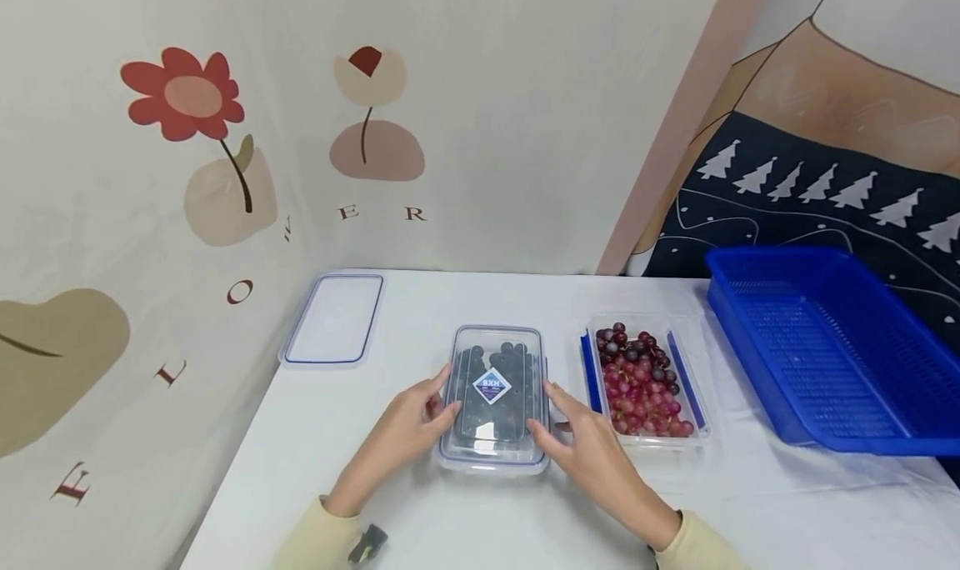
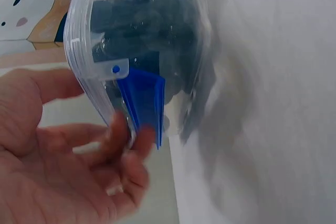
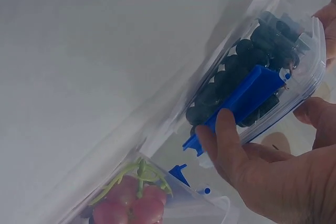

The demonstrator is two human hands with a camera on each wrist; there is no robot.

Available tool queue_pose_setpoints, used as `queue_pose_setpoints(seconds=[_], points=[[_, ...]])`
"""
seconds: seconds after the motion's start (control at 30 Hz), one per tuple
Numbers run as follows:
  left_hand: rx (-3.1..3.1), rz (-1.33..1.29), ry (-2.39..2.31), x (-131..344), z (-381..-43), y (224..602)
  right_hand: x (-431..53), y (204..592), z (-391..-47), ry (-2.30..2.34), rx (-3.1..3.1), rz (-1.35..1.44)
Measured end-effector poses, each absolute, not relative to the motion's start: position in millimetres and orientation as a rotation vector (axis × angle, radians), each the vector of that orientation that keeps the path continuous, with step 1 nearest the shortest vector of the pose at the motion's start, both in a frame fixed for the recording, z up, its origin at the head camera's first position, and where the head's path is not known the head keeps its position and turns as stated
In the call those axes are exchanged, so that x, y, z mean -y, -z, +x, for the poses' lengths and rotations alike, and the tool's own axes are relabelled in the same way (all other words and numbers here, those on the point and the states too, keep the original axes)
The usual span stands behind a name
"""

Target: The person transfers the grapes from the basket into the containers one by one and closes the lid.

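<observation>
A clear plastic container (image 1: pixel 487 453) with dark grapes (image 3: pixel 252 51) inside stands on the white table. Its clear lid (image 1: pixel 495 337) is on top, with a blue-edged rim and a diamond-shaped label (image 1: pixel 492 385). At its left side is my left hand (image 1: pixel 412 420), thumb at the lid's edge and curled, blurred fingers around the lower end of a hanging blue latch (image 2: pixel 144 98). My right hand (image 1: pixel 588 441) holds the opposite side, thumb at the lid's edge. Its fingertips touch the other blue latch (image 3: pixel 244 98), which slants outward from the wall.
An uncovered container (image 1: pixel 708 432) of red and dark grapes (image 1: pixel 645 387) stands to the right, its blue side flaps folded out. Beyond it sits a blue plastic basket (image 1: pixel 757 378). A loose blue-edged lid (image 1: pixel 333 316) lies back left, near the printed wall cloth (image 1: pixel 487 137).
</observation>
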State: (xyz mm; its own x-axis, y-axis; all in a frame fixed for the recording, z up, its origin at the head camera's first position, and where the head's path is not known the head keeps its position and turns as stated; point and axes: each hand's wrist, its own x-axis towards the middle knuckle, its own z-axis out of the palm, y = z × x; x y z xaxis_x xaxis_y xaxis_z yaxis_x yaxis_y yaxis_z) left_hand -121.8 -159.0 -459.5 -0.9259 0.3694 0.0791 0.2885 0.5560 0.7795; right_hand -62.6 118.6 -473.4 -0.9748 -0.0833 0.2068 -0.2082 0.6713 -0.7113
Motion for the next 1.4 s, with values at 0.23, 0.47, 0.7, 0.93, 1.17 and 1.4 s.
queue_pose_setpoints(seconds=[0.23,0.47,0.7,0.93,1.17,1.4], points=[[-2.655,0.444,-1.434,155,-115,459,-118,466,-67,-1.487,2.747,0.154],[-2.483,0.311,-1.512,155,-115,461,-122,464,-71,-1.834,2.688,-0.061],[-2.587,0.401,-1.471,145,-115,465,-126,459,-70,-1.651,2.797,-0.097],[-2.729,0.499,-1.407,140,-111,462,-121,455,-63,-1.437,2.841,0.02],[-2.789,0.544,-1.367,144,-110,460,-117,456,-62,-1.289,2.857,0.081],[-2.735,0.482,-1.37,153,-111,463,-119,469,-74,-1.598,2.792,0.109]])
